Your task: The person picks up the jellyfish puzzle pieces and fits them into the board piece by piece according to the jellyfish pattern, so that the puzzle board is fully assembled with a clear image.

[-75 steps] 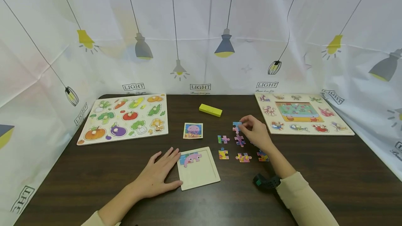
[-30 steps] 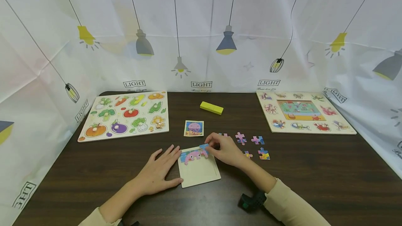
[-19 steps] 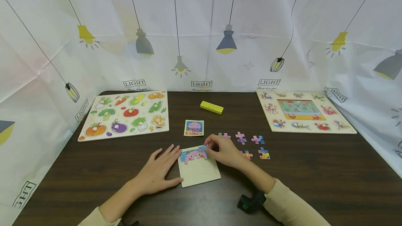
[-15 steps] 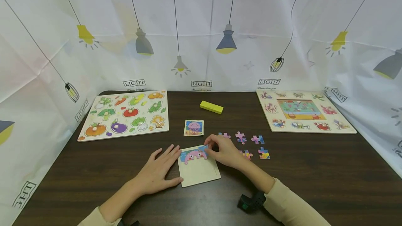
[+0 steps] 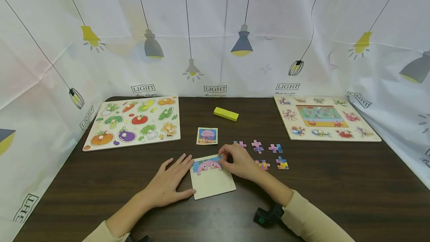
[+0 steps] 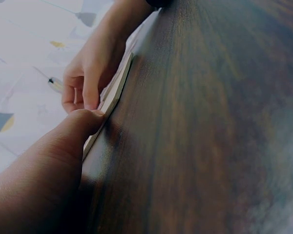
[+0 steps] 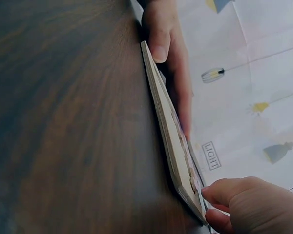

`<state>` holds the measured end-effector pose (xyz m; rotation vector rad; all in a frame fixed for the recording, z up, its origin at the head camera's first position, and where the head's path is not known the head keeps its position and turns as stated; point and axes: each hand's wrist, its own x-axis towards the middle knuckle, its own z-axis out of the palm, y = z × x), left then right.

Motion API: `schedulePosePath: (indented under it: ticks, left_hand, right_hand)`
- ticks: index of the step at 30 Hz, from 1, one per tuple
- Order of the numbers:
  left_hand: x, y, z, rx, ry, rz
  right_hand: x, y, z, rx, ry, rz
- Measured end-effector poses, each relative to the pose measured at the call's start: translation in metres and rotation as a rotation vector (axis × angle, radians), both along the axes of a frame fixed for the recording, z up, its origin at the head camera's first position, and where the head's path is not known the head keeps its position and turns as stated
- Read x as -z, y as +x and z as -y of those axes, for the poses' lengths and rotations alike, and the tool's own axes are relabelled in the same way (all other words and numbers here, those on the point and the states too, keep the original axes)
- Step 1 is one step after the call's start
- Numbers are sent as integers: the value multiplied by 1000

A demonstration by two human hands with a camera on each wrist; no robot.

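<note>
My left hand (image 5: pixel 168 188) rests with spread fingers at the left edge of a pale square tray (image 5: pixel 215 188); its thumb touches the tray rim (image 6: pixel 118 90) in the left wrist view. Joined puzzle pieces (image 5: pixel 205 166) showing a pink face on blue lie along the tray's top. At the top right corner, my right hand (image 5: pixel 240 161) pinches the corner piece (image 5: pixel 216 159), which lies level against its neighbours and is partly hidden by the fingers. In the right wrist view, the right hand's thumb and finger (image 7: pixel 259 204) meet at the tray's corner (image 7: pixel 198 207).
Several loose pieces (image 5: pixel 257 146) lie right of the tray, some partly behind the right hand. A jellyfish card (image 5: pixel 207 136) and a yellow block (image 5: pixel 226 114) are beyond it. A vegetable board (image 5: pixel 134 122) stands back left, a sea-animal board (image 5: pixel 322 134) back right.
My right hand has carried a piece from the loose group leftward to the tray's top right corner. There the piece has gone from askew to level. The left hand has stayed in place.
</note>
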<state>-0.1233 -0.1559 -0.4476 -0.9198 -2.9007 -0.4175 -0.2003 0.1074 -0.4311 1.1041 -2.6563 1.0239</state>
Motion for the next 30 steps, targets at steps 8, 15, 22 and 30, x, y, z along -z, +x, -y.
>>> schedulePosePath:
  ticks: [8,15,22,30]
  left_hand:
    - [-1,0,1,2,11,2]
    - [-2,1,2,-2,8,-5]
    - [0,0,2,4,9,-19]
    - [-1,0,0,10,19,-9]
  right_hand:
    - [3,-2,2,-4,7,-59]
    - [4,-3,5,31,21,-44]
    - [3,-1,5,37,26,-59]
    - [-1,-3,-3,62,16,-75]
